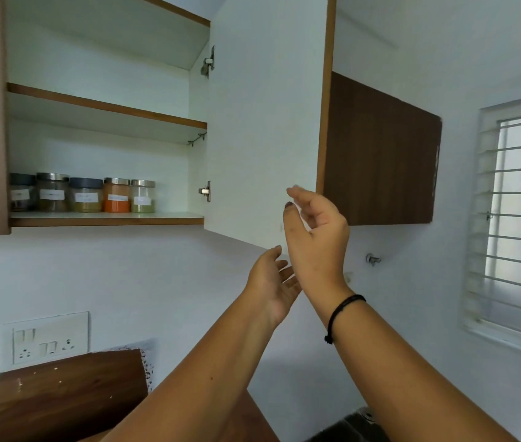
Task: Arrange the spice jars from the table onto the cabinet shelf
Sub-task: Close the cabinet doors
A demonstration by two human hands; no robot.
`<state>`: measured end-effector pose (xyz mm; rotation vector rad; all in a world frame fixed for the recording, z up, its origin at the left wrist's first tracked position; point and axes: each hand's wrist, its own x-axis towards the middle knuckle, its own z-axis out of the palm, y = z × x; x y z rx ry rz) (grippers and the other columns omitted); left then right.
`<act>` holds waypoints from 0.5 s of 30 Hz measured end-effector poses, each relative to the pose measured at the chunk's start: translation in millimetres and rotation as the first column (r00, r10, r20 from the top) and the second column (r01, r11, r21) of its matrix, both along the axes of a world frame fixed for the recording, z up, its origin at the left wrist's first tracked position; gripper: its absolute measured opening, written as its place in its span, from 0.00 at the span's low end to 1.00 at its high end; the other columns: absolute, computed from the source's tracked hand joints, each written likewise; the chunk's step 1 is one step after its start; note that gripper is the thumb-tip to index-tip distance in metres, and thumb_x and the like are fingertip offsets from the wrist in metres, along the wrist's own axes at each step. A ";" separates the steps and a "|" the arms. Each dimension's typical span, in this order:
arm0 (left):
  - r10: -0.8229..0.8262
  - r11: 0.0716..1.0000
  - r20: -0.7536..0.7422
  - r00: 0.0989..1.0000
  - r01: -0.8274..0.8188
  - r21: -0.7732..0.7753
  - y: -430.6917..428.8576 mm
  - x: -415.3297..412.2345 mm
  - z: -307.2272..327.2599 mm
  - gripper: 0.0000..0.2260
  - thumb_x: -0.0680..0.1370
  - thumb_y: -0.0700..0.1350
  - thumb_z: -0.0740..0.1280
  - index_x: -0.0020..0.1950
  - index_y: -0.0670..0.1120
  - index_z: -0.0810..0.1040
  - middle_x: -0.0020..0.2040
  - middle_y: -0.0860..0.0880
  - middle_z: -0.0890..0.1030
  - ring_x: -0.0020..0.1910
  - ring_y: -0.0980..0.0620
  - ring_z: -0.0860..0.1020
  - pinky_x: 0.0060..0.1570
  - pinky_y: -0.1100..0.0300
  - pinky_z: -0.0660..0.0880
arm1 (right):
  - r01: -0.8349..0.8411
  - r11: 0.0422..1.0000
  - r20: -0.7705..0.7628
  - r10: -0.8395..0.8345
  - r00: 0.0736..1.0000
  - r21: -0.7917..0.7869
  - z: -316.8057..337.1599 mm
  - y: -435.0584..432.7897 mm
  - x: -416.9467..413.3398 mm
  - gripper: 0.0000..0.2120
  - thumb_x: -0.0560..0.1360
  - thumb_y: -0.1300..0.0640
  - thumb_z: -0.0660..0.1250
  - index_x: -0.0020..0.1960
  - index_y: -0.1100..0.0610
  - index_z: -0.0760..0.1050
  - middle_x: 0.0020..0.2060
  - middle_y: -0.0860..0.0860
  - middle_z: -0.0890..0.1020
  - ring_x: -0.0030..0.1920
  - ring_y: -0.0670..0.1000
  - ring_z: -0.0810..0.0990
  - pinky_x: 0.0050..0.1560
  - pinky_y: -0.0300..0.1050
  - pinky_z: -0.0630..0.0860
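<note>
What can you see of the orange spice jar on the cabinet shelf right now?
The orange spice jar is a clear round jar with a shiny metal lid, holding orange contents, paler above and brighter below. A white label on its front is too small to read. It stands upright on the lower shelf, fourth from the left in a row of five, between a dark-lidded jar and a metal-lidded jar of pale green contents; whether it touches them cannot be told.

Orange-filled spice jar (pixel 116 195), white door (pixel 262 122)
</note>
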<state>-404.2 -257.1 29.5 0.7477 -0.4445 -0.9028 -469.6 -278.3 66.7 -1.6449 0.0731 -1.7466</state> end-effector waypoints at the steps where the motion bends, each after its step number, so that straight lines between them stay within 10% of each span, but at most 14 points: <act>1: -0.021 1.000 -0.021 1.000 0.021 -0.011 -2.2 -1.5 1.7 0.20 0.84 0.49 0.59 0.73 0.41 0.69 0.65 0.41 0.78 0.58 0.45 0.81 0.44 0.52 0.82 | 0.014 1.000 -0.018 -0.014 1.000 0.000 -0.9 -4.0 -1.1 0.12 0.78 0.61 0.67 0.60 0.52 0.80 0.62 0.46 0.80 0.63 0.41 0.77 0.62 0.33 0.74; 9: -0.051 0.997 -0.068 0.996 0.047 -0.064 -6.7 -10.5 14.2 0.17 0.84 0.44 0.56 0.68 0.37 0.72 0.54 0.40 0.81 0.48 0.47 0.82 0.37 0.57 0.82 | 0.057 0.998 -0.084 -0.056 0.995 0.009 -5.4 -27.8 0.5 0.22 0.77 0.63 0.66 0.70 0.51 0.73 0.72 0.44 0.70 0.72 0.42 0.67 0.63 0.27 0.65; 15: 0.037 0.995 -0.046 0.998 -0.041 -0.088 -1.9 -7.0 9.4 0.16 0.85 0.47 0.57 0.67 0.39 0.74 0.56 0.41 0.83 0.47 0.47 0.84 0.36 0.57 0.82 | 0.067 0.998 -0.033 -0.067 0.997 -0.016 -7.2 -28.6 5.6 0.26 0.77 0.63 0.67 0.73 0.52 0.69 0.72 0.46 0.70 0.71 0.46 0.70 0.64 0.48 0.77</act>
